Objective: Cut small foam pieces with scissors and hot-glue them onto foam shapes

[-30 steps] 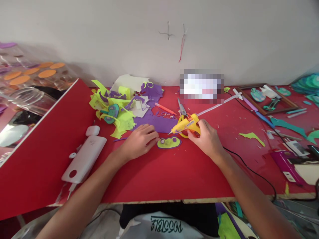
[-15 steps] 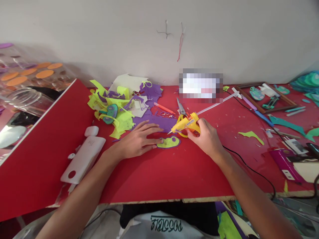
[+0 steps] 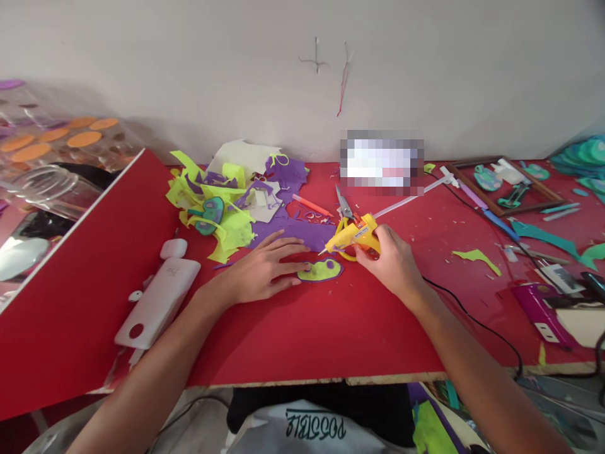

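My right hand (image 3: 390,258) grips a yellow hot glue gun (image 3: 352,234), its nozzle pointing left and a clear glue stick (image 3: 406,200) running out of its back. Close below the nozzle lies a yellow-green cutout with a purple border (image 3: 321,271), flat on the red table. My left hand (image 3: 267,268) rests with fingers stretched out, one fingertip touching the cutout's left end. Scissors with yellow handles (image 3: 344,205) lie partly hidden behind the glue gun. Under and beyond my left fingers spreads a purple foam sheet (image 3: 288,230).
Yellow-green scraps (image 3: 231,230) pile at the back left. A white power bank (image 3: 161,302) and an earbud case (image 3: 173,248) lie left of my arm. At right are a wooden frame (image 3: 543,208), a black cord (image 3: 463,306) and a purple power socket (image 3: 543,312). An orange pen (image 3: 312,205) lies behind.
Almost nothing differs. My left fingers have shifted very slightly on the cutout, while the glue gun stays in place in my right hand.
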A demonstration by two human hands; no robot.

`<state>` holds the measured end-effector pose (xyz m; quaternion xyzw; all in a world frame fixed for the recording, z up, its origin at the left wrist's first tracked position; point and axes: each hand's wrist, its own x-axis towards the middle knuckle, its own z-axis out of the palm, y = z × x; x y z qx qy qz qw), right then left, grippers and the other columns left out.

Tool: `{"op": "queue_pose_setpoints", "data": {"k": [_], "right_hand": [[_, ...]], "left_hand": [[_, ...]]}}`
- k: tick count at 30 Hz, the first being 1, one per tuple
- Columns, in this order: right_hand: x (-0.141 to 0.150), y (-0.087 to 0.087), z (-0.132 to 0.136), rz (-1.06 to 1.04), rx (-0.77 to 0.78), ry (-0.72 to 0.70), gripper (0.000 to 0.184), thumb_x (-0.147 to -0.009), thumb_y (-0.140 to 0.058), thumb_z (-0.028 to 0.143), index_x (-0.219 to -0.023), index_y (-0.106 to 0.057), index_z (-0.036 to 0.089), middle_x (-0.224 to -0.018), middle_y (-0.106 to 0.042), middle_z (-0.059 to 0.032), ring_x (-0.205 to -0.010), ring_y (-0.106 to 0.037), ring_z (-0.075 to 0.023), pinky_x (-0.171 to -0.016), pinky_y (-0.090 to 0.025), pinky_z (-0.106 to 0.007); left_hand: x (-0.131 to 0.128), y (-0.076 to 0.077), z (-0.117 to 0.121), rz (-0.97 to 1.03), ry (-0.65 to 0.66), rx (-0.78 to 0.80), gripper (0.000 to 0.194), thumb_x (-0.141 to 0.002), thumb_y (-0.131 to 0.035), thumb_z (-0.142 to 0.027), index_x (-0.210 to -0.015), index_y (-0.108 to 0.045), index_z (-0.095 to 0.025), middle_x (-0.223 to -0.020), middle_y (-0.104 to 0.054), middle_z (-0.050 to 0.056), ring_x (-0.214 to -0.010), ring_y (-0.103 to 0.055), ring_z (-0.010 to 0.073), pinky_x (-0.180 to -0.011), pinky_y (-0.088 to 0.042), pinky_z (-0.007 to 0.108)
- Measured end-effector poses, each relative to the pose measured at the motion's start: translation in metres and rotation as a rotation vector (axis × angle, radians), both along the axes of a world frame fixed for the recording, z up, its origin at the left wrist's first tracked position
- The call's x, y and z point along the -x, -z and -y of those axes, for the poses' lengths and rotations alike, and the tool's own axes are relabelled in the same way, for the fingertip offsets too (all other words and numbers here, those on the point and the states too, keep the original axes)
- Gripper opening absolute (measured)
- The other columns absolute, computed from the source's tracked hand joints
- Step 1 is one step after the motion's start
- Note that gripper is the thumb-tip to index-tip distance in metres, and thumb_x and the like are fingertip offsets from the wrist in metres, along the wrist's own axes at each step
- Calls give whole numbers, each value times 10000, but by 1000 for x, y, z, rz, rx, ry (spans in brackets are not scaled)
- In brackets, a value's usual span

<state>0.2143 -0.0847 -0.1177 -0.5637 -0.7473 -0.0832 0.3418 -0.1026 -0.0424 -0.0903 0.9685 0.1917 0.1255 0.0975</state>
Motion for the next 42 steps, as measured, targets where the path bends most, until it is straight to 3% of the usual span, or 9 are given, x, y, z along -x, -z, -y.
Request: {"op": "queue_pose_setpoints", "data": {"k": [7, 11, 14, 18, 22, 28, 34, 42], "right_hand": [[1, -3, 0, -1, 10, 4, 183, -930, -620, 366, -913, -493, 236, -762, -576, -32, -686, -610, -219, -539, -430, -314], [0, -2, 1, 11, 32, 2, 211, -922, -631, 384, -903, -480, 238, -768, -586, -35, -699, -619, -229, -558, -429, -318], [-4, 0, 0, 47, 53, -12, 228, -910, -637, 394, -901, -470, 238, -774, -588, -33, -681, -612, -225, -545, -402, -311], [-14, -1, -2, 98, 48, -50, 208, -889, -628, 361, -896, -460, 239, -747, -571, -16, -638, -588, -207, -526, -368, -297], [-23, -2, -3, 132, 35, -84, 183, -886, -620, 327, -878, -461, 237, -752, -578, -15, -641, -593, -197, -536, -385, -290], [-28, -2, -5, 162, 73, -126, 105, -883, -601, 269, -909, -508, 228, -788, -616, -32, -656, -604, -200, -541, -392, -298], [-31, -3, -5, 173, 115, -152, 70, -901, -581, 225, -945, -527, 222, -809, -614, -34, -666, -606, -206, -548, -394, -305], [-33, -2, -6, 162, 152, -168, 95, -903, -571, 197, -995, -552, 217, -839, -621, -44, -715, -624, -221, -582, -420, -309]], "left_hand": [[-2, -3, 1, -17, -1, -4, 343, -992, -603, -283, -1322, -687, -327, -1489, -587, 72, -1424, -488, 302, -1235, -299, 595], [-2, -1, 0, 48, -28, -2, 319, -1001, -580, -245, -1301, -680, -291, -1406, -637, 91, -1353, -546, 274, -1194, -375, 521], [0, -2, -2, 177, -171, 25, 193, -1011, -558, -232, -1161, -679, -218, -1204, -698, 101, -1149, -636, 229, -1032, -492, 403], [2, -7, -3, 338, -403, 81, 104, -997, -580, -278, -941, -598, -192, -945, -655, 50, -895, -617, 175, -830, -507, 311], [2, -12, -2, 395, -522, 136, 146, -980, -576, -255, -855, -549, -186, -907, -636, 34, -834, -592, 143, -744, -489, 253], [2, -11, -3, 378, -655, 197, 131, -946, -600, -281, -854, -605, -188, -824, -650, 10, -737, -568, 122, -618, -452, 205], [6, -9, -7, 376, -665, 208, 143, -946, -574, -304, -958, -659, -189, -885, -698, 24, -799, -630, 141, -694, -485, 228], [10, -8, -10, 380, -671, 189, 193, -961, -496, -267, -913, -658, -174, -800, -672, 17, -721, -594, 131, -687, -454, 238]]}}
